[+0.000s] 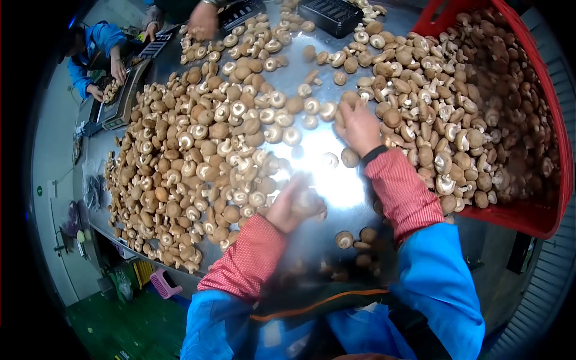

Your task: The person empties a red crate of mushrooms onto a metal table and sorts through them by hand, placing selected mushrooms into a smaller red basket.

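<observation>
Many brown-capped mushrooms (174, 162) with pale stems lie heaped on a shiny metal table (327, 174). My right hand (360, 127) is at the edge of the right-hand heap, its fingers closed on a mushroom (349, 97). Lower and to the left, my left hand (289, 205) is curled around a pale mushroom (308, 203), somewhat smeared by motion. A few loose mushrooms (350, 158) lie on the bare metal between my hands. More mushrooms (344, 240) sit near the table's front edge, close to my body.
A red crate (549, 114) lies tipped at the right, mushrooms spilling from it. Black trays (333, 17) stand at the far edge. Another person's hand (203, 21) reaches in at the top. A co-worker in blue (105, 37) handles mushrooms at a scale-like device (123, 99) at upper left.
</observation>
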The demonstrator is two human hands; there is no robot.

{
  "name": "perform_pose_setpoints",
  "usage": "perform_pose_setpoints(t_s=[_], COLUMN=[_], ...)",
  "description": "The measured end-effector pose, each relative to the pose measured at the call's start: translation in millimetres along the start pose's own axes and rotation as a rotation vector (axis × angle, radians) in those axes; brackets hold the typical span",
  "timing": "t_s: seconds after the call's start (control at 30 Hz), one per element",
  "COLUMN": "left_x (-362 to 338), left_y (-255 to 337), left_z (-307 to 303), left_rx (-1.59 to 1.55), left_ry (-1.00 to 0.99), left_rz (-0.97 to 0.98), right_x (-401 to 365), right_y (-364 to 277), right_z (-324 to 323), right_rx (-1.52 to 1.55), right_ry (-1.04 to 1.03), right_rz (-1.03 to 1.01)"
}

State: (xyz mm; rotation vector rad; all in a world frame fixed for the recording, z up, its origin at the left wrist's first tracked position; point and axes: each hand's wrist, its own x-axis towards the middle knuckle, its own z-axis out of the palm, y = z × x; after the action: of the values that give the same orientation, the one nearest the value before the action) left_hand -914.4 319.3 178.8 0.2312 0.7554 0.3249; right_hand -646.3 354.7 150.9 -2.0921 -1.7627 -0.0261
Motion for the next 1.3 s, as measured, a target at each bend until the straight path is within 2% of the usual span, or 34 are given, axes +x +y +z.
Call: perform_pose_setpoints(t_s=[0.07,0.13,0.17,0.23,0.27,0.33,0.43,0.53,0.6,0.67,0.7,0.77,0.8,0.83,0.87,0.9,0.93,1.0,1.07,1.13,1.2,1.3], left_x=[8,7,12,19,20,16,12,8,6,-7,-4,9,7,5,6,8,7,2,-3,-4,-8,-10], left_y=[3,17,19,16,12,3,-9,-9,-4,4,3,-1,-4,-7,-12,-18,-22,-28,-38,-44,-49,-51], left_z=[4,32,24,15,10,2,0,-3,9,28,26,1,10,19,18,13,9,7,8,8,13,16], left_rx=[0.0,-0.046,0.012,0.056,0.074,0.061,0.117,0.079,0.118,0.084,0.134,0.129,0.092,0.056,0.036,0.017,-0.002,0.031,0.072,0.028,0.073,0.132], left_ry=[-0.057,-0.05,0.02,-0.082,-0.13,-0.121,-0.073,-0.127,-0.079,-0.034,-0.012,-0.119,-0.105,-0.092,-0.077,-0.061,-0.045,-0.075,-0.088,-0.108,-0.078,-0.135], left_rz=[0.025,0.005,-0.026,0.021,0.045,0.023,0.041,0.047,0.021,-0.014,-0.006,-0.045,-0.026,-0.006,-0.025,-0.041,-0.057,-0.125,-0.138,-0.162,-0.177,-0.165], right_x=[-9,-24,-24,-22,-10,11,14,0,-15,-37,-46,-58,-55,-51,-41,-32,-25,-20,-23,-22,-27,-36], right_y=[-38,-57,-59,-60,-48,-35,-16,-29,-62,-92,-96,-94,-73,-41,-19,20,43,101,115,104,68,17], right_z=[-33,-39,-41,-43,-34,-33,26,32,-8,-17,-28,-55,-69,-55,-102,-100,-122,-127,-114,-102,-88,-58], right_rx=[0.108,0.386,0.421,0.489,0.443,0.191,0.208,0.482,0.727,0.772,0.728,0.634,0.454,0.319,0.206,-0.035,-0.231,-0.634,-0.744,-0.75,-0.531,-0.44], right_ry=[-0.023,-0.162,-0.134,-0.076,0.013,-0.093,-0.2,-0.098,-0.119,-0.332,-0.281,-0.18,-0.09,0.141,0.049,0.232,0.066,0.047,0.05,-0.111,-0.029,0.03], right_rz=[-0.011,-0.112,-0.13,-0.172,-0.139,0.029,-0.107,-0.157,0.001,-0.023,-0.097,-0.246,-0.272,-0.199,-0.066,-0.057,0.175,0.347,0.369,0.436,0.405,0.295])
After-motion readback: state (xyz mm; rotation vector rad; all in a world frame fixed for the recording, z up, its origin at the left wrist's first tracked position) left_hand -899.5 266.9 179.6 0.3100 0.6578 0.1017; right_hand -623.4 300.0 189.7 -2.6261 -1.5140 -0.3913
